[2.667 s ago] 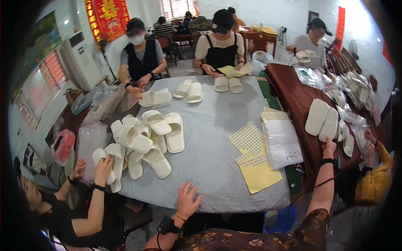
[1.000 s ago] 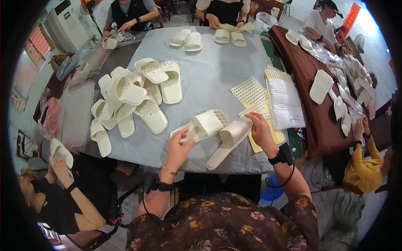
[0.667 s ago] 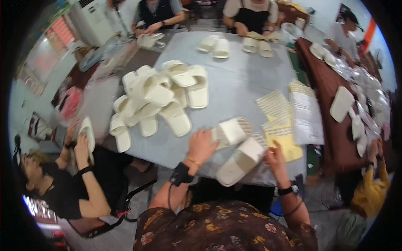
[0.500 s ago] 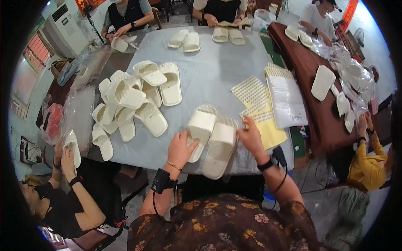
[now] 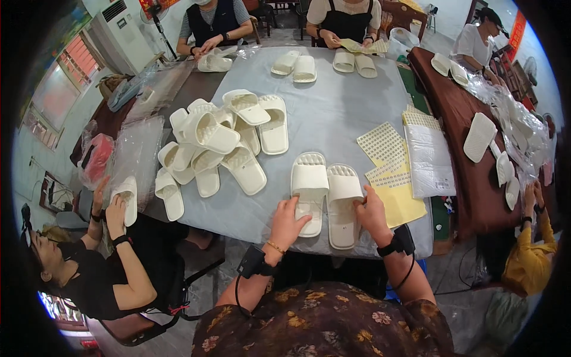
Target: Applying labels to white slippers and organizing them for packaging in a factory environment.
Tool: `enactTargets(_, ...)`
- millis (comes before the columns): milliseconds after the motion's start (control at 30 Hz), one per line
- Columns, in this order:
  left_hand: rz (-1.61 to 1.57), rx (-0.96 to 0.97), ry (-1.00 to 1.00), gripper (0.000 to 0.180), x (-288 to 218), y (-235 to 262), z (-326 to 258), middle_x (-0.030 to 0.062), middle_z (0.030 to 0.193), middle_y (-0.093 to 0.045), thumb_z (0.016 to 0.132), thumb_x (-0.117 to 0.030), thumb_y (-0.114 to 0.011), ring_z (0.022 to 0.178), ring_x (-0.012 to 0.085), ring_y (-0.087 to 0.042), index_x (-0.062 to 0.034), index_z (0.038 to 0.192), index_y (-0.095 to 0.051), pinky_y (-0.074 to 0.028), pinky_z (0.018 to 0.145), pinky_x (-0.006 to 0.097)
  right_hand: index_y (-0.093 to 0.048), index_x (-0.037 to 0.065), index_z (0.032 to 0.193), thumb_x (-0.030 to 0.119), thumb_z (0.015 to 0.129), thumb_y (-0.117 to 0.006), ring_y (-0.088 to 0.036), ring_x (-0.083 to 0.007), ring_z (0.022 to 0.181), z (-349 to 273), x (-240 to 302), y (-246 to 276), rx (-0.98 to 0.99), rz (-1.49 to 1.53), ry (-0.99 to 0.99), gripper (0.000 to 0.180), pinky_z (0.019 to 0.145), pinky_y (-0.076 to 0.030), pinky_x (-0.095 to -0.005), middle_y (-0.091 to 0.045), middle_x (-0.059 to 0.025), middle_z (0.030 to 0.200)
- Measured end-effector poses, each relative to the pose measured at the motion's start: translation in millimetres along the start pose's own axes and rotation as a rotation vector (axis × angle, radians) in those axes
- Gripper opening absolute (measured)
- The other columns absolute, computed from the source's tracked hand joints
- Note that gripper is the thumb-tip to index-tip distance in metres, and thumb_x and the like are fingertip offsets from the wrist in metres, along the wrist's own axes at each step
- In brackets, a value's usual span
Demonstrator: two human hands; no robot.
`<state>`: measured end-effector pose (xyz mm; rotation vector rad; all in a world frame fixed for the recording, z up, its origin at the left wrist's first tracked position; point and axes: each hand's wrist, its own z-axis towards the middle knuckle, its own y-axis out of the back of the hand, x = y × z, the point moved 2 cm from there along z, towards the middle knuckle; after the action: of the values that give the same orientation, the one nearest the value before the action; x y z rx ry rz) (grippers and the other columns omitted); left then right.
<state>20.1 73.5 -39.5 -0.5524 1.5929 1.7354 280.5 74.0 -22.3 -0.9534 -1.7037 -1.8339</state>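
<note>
Two cream slide slippers lie side by side on the grey-covered table in front of me, toes pointing away. My left hand grips the near left edge of the left slipper, its thumb over the insole. My right hand holds the right slipper by its outer edge, with the thumb on the side of the insole. Both straps are in plain sight, and a small dark mark shows on the right slipper's heel. Left of this pair is a heap of matching slippers, piled at mixed angles.
Yellow sticker sheets and a white plastic packet lie to the right. Two more slipper pairs stand at the far edge. On the brown side table are slippers and clear bags. Co-workers sit around, one at left holding a slipper.
The two slippers have gone from slanted and overlapping to nearly straight, side by side. My right hand has come down onto the right slipper's edge. The whole view has shifted.
</note>
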Motion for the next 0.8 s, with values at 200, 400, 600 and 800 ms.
enactTargets(200, -0.134, 0.185, 0.253, 0.064, -9, 8, -3, 0.0197, 0.108, -0.056, 0.078, -0.026, -0.077, 0.098, 0.0380, -0.058, -0.0036, 0.133, -0.052, -0.048, 0.084, 0.042, -0.059, 0.000, 0.107, 0.011, 0.085, -0.054, -0.059, -0.0450, 0.091, 28, -10, -3, -0.120, -0.151, 0.064, 0.025, 0.080, -0.048, -0.0513, -0.062, -0.0249, 0.100)
enactTargets(400, 0.078, 0.015, -0.064, 0.056, -16, -2, 0, 0.0152, 0.097, -0.056, 0.082, -0.033, -0.074, 0.088, 0.0336, -0.055, -0.0026, 0.126, -0.059, -0.047, 0.076, 0.041, -0.060, 0.003, 0.108, 0.017, 0.086, -0.055, -0.060, -0.0433, 0.093, 48, 5, 1, -0.062, -0.170, 0.063, 0.027, 0.082, -0.048, -0.0506, -0.061, -0.0247, 0.101)
enactTargets(600, 0.262, -0.010, -0.197, 0.047, -39, 6, 3, 0.0120, 0.096, -0.057, 0.082, -0.034, -0.074, 0.089, 0.0313, -0.055, -0.0051, 0.118, -0.065, -0.046, 0.077, 0.042, -0.061, 0.004, 0.112, 0.014, 0.085, -0.061, -0.061, -0.0402, 0.092, 32, -6, 14, -0.209, -0.064, 0.141, 0.029, 0.081, -0.050, -0.0463, -0.062, -0.0199, 0.102)
enactTargets(800, 0.145, 0.015, -0.531, 0.039, -66, -12, 23, 0.0102, 0.114, -0.061, 0.081, -0.024, -0.072, 0.107, 0.0287, -0.056, -0.0084, 0.116, -0.064, -0.045, 0.088, 0.042, -0.068, 0.004, 0.093, 0.009, 0.084, -0.062, -0.062, -0.0344, 0.086, -10, 5, 8, -0.073, 0.010, 0.274, 0.012, 0.074, -0.051, -0.0414, -0.061, -0.0146, 0.090)
